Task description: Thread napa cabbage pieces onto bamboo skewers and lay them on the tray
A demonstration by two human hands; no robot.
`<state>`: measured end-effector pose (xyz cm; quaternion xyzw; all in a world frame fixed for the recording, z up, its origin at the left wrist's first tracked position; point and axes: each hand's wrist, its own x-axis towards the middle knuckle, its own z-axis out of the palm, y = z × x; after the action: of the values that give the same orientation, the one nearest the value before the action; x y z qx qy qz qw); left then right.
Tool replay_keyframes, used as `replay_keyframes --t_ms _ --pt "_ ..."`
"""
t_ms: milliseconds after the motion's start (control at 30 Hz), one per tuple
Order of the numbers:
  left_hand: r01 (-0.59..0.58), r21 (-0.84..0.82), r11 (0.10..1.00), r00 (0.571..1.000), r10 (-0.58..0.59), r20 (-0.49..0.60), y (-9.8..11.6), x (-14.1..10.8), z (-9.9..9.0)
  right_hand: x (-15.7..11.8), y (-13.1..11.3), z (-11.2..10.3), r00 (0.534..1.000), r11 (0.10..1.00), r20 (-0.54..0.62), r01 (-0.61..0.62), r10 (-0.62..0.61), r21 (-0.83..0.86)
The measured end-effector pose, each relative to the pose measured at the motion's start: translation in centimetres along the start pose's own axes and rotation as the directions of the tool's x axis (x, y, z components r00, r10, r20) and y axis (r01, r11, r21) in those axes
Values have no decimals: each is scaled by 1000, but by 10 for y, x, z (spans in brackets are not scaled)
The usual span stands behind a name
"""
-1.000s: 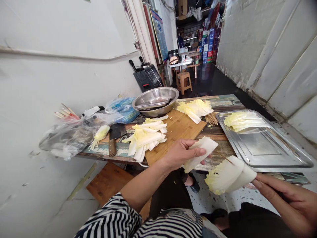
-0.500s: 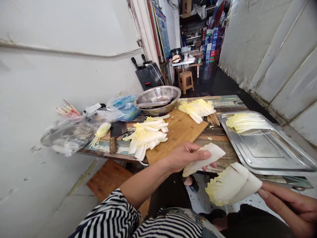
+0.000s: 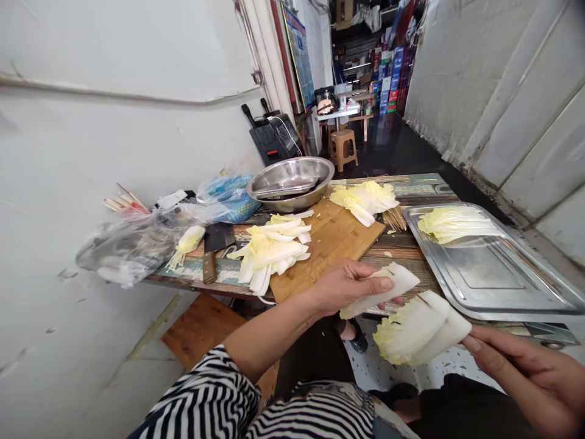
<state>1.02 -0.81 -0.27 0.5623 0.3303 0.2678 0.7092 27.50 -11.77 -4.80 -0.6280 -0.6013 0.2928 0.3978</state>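
Against the white wall at far left, a clear crumpled plastic bag lies on the worn wooden table, then a dark-bladed cleaver, and pale yellow cut cabbage leaves on a brown wooden cutting board. A round steel bowl sits behind. Below the table edge, the left hand pinches a white cabbage stem piece. The right hand closes on the stem ends of skewered yellow-white cabbage leaves, just beside that piece. A rectangular steel tray lies far right.
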Motion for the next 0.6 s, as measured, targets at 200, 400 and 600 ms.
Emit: replay_keyframes --t_ms 200,400,600 --pt "-110 122 987 994 112 -10 -6 2 -2 7 -15 4 1000 999 5 30 -30 -25" --pt "-111 22 994 991 113 -73 1 -1 0 8 -19 6 995 998 -79 55 -58 -45" --pt "-58 35 998 997 59 -52 5 0 3 9 -27 7 999 998 -6 34 -34 47"
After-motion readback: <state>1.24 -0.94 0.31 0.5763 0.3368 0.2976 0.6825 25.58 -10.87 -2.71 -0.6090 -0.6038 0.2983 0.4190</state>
